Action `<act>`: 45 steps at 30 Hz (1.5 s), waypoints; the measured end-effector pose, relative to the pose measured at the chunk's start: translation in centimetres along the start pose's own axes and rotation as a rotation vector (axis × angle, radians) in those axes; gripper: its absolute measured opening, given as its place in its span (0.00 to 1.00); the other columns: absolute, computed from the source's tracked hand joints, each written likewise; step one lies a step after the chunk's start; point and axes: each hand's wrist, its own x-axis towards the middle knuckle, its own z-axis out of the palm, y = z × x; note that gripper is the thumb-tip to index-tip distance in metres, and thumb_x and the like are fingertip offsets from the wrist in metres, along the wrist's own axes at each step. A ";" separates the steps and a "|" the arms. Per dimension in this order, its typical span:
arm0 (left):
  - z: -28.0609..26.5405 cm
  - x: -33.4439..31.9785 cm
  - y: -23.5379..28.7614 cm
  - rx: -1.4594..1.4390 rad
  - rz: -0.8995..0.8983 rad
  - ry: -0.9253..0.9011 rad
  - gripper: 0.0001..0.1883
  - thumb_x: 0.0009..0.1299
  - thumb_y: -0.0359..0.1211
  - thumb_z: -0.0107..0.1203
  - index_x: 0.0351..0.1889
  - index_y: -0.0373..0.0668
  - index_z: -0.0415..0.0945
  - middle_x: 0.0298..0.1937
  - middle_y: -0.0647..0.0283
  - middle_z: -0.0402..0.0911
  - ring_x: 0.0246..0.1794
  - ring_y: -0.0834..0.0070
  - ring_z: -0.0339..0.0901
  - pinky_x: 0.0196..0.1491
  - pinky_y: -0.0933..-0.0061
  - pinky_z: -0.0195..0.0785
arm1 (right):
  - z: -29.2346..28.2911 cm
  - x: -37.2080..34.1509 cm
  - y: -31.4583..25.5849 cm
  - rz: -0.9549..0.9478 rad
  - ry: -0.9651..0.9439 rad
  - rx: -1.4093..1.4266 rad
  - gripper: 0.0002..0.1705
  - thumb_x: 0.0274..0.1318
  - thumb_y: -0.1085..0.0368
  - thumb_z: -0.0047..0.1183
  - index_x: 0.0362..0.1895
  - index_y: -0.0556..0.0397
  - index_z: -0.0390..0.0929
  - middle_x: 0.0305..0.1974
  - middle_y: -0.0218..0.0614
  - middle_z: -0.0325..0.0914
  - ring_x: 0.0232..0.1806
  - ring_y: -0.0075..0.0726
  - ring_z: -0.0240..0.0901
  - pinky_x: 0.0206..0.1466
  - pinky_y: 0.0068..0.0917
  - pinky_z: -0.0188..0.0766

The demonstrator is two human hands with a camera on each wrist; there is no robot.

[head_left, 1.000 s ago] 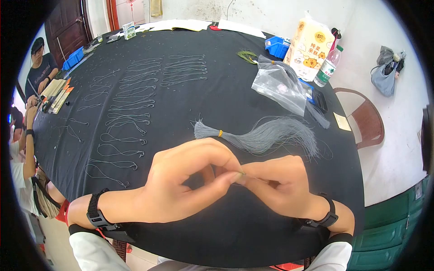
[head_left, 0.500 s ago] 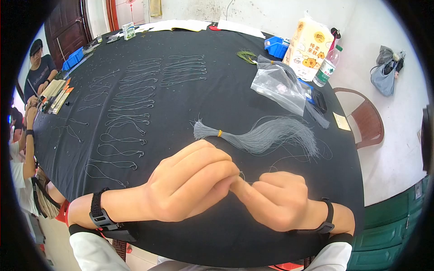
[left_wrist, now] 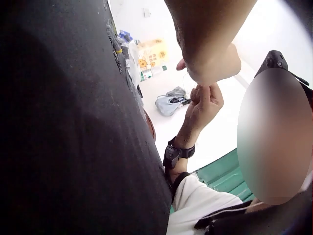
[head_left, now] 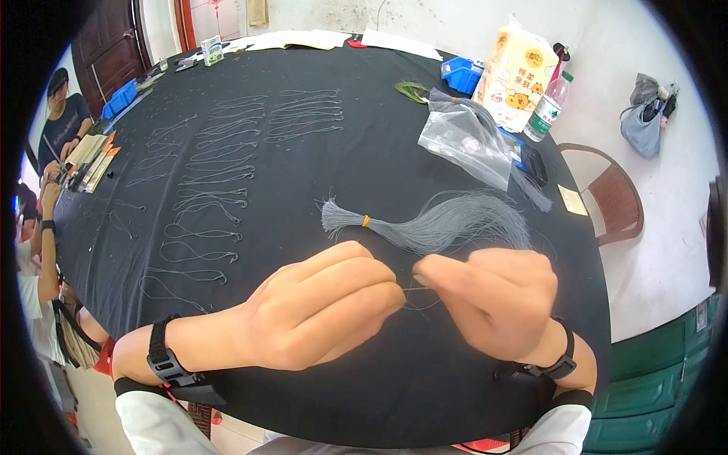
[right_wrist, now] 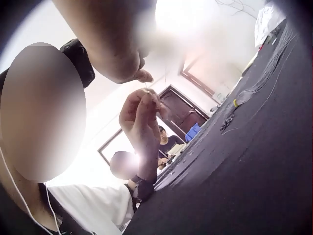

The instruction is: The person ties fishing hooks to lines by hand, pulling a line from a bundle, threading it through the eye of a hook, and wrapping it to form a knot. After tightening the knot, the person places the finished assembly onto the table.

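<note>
In the head view a thin line (head_left: 415, 288) runs across the small gap between the two hands. My left hand (head_left: 322, 307) pinches one end of it, fingers curled; whatever else lies inside those fingers is hidden. My right hand (head_left: 497, 299) pinches the line between thumb and forefinger, a little to the right. A loose strand hangs below the gap. Just beyond the hands lies a grey bundle of strands (head_left: 440, 224), bound by a yellow band (head_left: 366, 221). The right wrist view shows the left hand (right_wrist: 142, 115) with fingertips together.
Rows of looped grey lines (head_left: 216, 180) lie on the black cloth (head_left: 303, 189) at the left. Toward the back right are a plastic bag (head_left: 466, 148), a tissue pack (head_left: 512, 80), a bottle (head_left: 547, 110) and a blue bin (head_left: 461, 74). Another person (head_left: 64, 117) sits at far left.
The hands, touching before, now stand slightly apart with the line between them. My right hand has moved right and up; the fingers of my left hand have closed in from their earlier ring shape.
</note>
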 end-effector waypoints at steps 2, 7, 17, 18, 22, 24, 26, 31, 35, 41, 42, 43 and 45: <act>0.1 0.0 0.1 -0.051 -0.032 0.010 0.12 0.49 0.17 0.63 0.33 0.29 0.76 0.31 0.53 0.76 0.26 0.62 0.74 0.27 0.69 0.69 | 0.4 -0.2 0.4 0.032 0.007 0.079 0.19 0.35 0.79 0.60 0.39 0.59 0.81 0.17 0.33 0.71 0.14 0.32 0.68 0.16 0.25 0.63; -0.1 0.2 0.4 -0.162 -0.087 0.003 0.14 0.48 0.15 0.62 0.34 0.26 0.74 0.32 0.52 0.75 0.28 0.59 0.73 0.29 0.65 0.70 | 0.3 -0.1 0.4 0.060 0.013 0.135 0.17 0.37 0.79 0.61 0.38 0.59 0.81 0.19 0.37 0.75 0.16 0.36 0.72 0.18 0.26 0.66; -0.3 0.3 0.8 -0.086 -0.085 0.035 0.13 0.49 0.14 0.61 0.34 0.27 0.75 0.31 0.52 0.75 0.25 0.62 0.74 0.27 0.68 0.69 | 0.8 -0.2 0.4 0.214 -0.005 0.290 0.10 0.46 0.75 0.61 0.36 0.57 0.81 0.17 0.38 0.73 0.13 0.29 0.69 0.17 0.22 0.61; -0.4 0.3 0.9 -0.074 -0.069 0.038 0.14 0.48 0.14 0.60 0.33 0.26 0.74 0.30 0.51 0.74 0.25 0.60 0.73 0.27 0.67 0.70 | 1.0 -0.2 0.4 0.253 -0.015 0.341 0.09 0.47 0.75 0.61 0.36 0.56 0.81 0.16 0.37 0.72 0.12 0.26 0.67 0.16 0.21 0.60; -0.4 0.2 0.7 -0.009 -0.007 0.061 0.14 0.48 0.14 0.61 0.34 0.27 0.75 0.30 0.52 0.75 0.23 0.64 0.73 0.24 0.70 0.68 | 1.5 -0.6 0.1 0.511 -0.117 0.701 0.06 0.54 0.72 0.58 0.37 0.57 0.81 0.16 0.27 0.69 0.15 0.11 0.57 0.18 0.16 0.50; -0.8 0.0 0.7 0.021 -0.007 0.028 0.17 0.48 0.15 0.63 0.36 0.31 0.76 0.33 0.54 0.77 0.25 0.68 0.75 0.24 0.73 0.67 | 1.8 -0.7 0.0 0.615 -0.151 0.910 0.06 0.57 0.71 0.56 0.38 0.58 0.81 0.16 0.23 0.68 0.18 0.08 0.53 0.20 0.15 0.47; -0.7 -0.1 0.8 0.023 -0.012 0.041 0.17 0.48 0.14 0.62 0.37 0.31 0.76 0.33 0.54 0.77 0.24 0.68 0.74 0.24 0.73 0.67 | 2.1 -0.8 -0.1 0.693 -0.177 1.047 0.06 0.58 0.71 0.55 0.38 0.59 0.81 0.17 0.21 0.68 0.18 0.08 0.52 0.21 0.15 0.46; -0.3 0.2 0.9 0.025 -0.018 0.095 0.13 0.49 0.14 0.59 0.34 0.26 0.74 0.30 0.52 0.75 0.23 0.65 0.73 0.23 0.71 0.67 | 2.6 -1.1 -0.7 0.667 -0.148 1.026 0.07 0.57 0.71 0.56 0.39 0.59 0.81 0.17 0.22 0.68 0.18 0.09 0.55 0.20 0.16 0.49; -0.3 0.0 0.6 0.057 -0.043 0.086 0.15 0.50 0.13 0.60 0.36 0.30 0.75 0.32 0.53 0.76 0.23 0.68 0.73 0.24 0.73 0.65 | 2.7 -1.3 -1.2 0.315 -0.048 0.524 0.08 0.51 0.73 0.58 0.38 0.58 0.81 0.16 0.28 0.71 0.14 0.19 0.64 0.17 0.21 0.58; -0.1 -0.1 0.5 0.084 -0.051 0.077 0.14 0.48 0.13 0.60 0.34 0.28 0.76 0.31 0.52 0.75 0.23 0.66 0.72 0.24 0.72 0.65 | 1.5 -1.0 -2.4 -0.120 -0.005 -0.001 0.16 0.38 0.71 0.61 0.36 0.64 0.80 0.14 0.27 0.63 0.13 0.22 0.63 0.13 0.22 0.59; -0.1 -0.1 0.5 0.087 -0.048 0.076 0.14 0.47 0.13 0.60 0.34 0.28 0.76 0.31 0.52 0.75 0.23 0.65 0.72 0.24 0.72 0.65 | 1.2 -0.9 -2.4 -0.133 0.013 -0.032 0.17 0.37 0.71 0.62 0.36 0.64 0.80 0.14 0.27 0.62 0.13 0.22 0.62 0.13 0.21 0.58; -0.1 -0.1 0.5 0.085 -0.040 0.067 0.15 0.47 0.13 0.60 0.34 0.28 0.76 0.31 0.52 0.76 0.23 0.65 0.72 0.24 0.72 0.66 | 0.7 -0.8 -2.4 -0.144 0.031 -0.062 0.17 0.36 0.71 0.62 0.36 0.64 0.80 0.14 0.26 0.62 0.13 0.21 0.61 0.13 0.20 0.58; -0.2 -0.1 0.6 0.082 -0.021 0.048 0.15 0.46 0.14 0.61 0.34 0.28 0.76 0.31 0.52 0.76 0.23 0.65 0.73 0.24 0.71 0.66 | 0.2 -0.4 -2.1 -0.145 0.068 -0.103 0.18 0.33 0.71 0.63 0.36 0.64 0.81 0.14 0.24 0.61 0.12 0.19 0.58 0.13 0.19 0.55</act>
